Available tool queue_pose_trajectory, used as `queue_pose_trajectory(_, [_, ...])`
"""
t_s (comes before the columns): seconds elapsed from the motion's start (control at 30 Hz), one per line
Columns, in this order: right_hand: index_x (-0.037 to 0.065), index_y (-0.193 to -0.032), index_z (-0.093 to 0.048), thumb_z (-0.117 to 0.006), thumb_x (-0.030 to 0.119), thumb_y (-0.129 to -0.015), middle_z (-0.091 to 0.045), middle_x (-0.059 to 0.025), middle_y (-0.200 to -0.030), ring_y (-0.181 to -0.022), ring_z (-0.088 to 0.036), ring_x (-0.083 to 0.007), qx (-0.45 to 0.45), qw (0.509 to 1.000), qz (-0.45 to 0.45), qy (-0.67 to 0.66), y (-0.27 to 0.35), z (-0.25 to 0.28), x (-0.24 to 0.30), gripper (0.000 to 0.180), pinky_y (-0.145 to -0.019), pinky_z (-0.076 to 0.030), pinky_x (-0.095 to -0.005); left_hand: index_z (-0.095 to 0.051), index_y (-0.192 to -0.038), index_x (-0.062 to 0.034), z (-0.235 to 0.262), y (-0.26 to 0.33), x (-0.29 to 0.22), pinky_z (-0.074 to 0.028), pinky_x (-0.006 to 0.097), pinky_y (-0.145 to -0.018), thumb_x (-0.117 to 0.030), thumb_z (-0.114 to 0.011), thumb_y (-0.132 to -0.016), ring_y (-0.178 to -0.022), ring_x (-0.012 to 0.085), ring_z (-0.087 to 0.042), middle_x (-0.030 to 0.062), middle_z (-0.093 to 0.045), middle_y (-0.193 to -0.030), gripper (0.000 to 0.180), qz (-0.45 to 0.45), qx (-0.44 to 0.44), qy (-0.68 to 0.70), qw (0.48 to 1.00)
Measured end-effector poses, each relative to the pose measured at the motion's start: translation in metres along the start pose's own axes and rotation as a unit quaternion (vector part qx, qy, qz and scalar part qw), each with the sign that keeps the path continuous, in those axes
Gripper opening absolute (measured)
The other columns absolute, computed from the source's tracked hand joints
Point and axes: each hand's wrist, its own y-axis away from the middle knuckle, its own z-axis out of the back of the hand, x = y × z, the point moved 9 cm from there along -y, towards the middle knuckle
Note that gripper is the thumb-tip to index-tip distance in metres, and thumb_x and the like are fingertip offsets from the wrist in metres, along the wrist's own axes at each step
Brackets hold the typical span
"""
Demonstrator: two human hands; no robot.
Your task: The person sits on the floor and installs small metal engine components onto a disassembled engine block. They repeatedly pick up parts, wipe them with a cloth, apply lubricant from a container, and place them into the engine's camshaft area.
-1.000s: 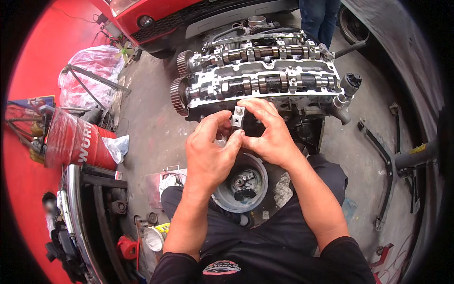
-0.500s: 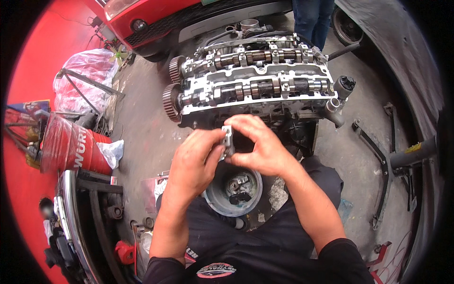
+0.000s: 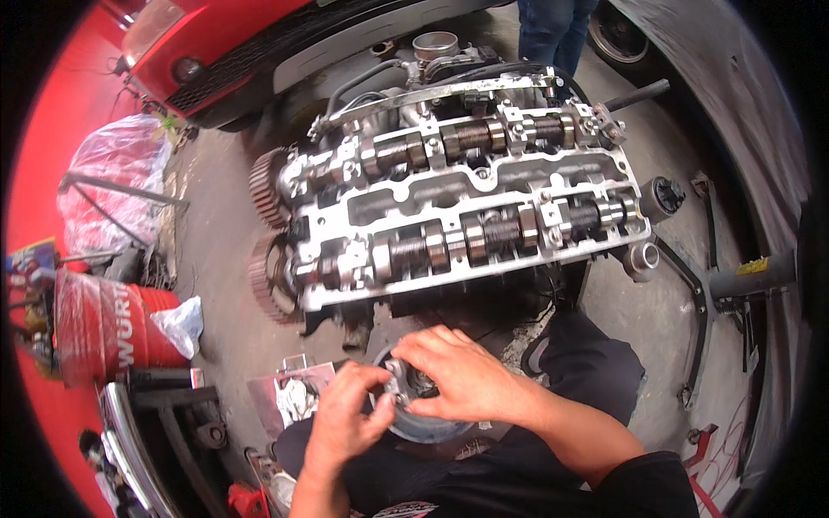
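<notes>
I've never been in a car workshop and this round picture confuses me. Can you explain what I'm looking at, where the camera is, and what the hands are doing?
The camera sits on a person's head and looks down, and its wide lens bends the edges into a circle. The two bare hands coming in from below are that person's own.

The big metal block in the middle is an engine cylinder head, top uncovered, with two camshafts lying side by side and toothed gear wheels at its left end. It stands on a concrete floor, with a red car behind it.

Both hands are over a round metal bowl. The left hand and right hand meet around a small metal part, too covered to identify. At the left stand a red bucket and a plastic bag.
</notes>
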Motion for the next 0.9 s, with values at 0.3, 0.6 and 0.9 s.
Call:
queue_pose_trajectory(0.3, [0.002,-0.141,-0.053,-0.082,0.032,-0.076,-0.059,-0.0205,-0.135,-0.126,-0.057,-0.0398,0.128,0.978,-0.153,0.06,-0.003,-0.021,-0.08,0.077,-0.109,-0.045,-0.0497,-0.065,-0.105,-0.0009,-0.065,-0.034,0.043,-0.055,0.037,-0.076,-0.001,-0.075,-0.079,-0.084,0.0306,-0.067,0.0142,-0.068,-0.095,0.028,0.007,0.062,0.054,0.997])
queue_pose_trajectory(0.6, [0.0,-0.149,-0.045,-0.091,0.035,-0.067,-0.058,-0.0245,-0.139,-0.128,-0.056,-0.0412,0.157,0.983,-0.095,-0.018,-0.012,0.022,-0.055,0.101,-0.109,-0.046,-0.0454,-0.064,-0.111,0.0022,-0.038,0.009,0.059,-0.053,0.034,-0.079,0.001,-0.073,-0.081,-0.085,0.0263,-0.065,0.0152,-0.068,-0.1,0.031,0.076,-0.069,0.234,0.967])
queue_pose_trajectory(0.9, [-0.001,-0.143,-0.051,-0.087,0.024,-0.073,-0.062,-0.024,-0.131,-0.121,-0.061,-0.0402,0.087,0.993,-0.065,-0.046,-0.006,0.021,-0.009,0.083,-0.103,-0.05,-0.0432,-0.057,-0.122,-0.0036,-0.02,0.031,0.062,-0.055,0.043,-0.081,-0.026,-0.074,-0.092,-0.094,0.0253,-0.066,0.0136,-0.068,-0.101,0.042,0.114,-0.126,0.62,0.766])
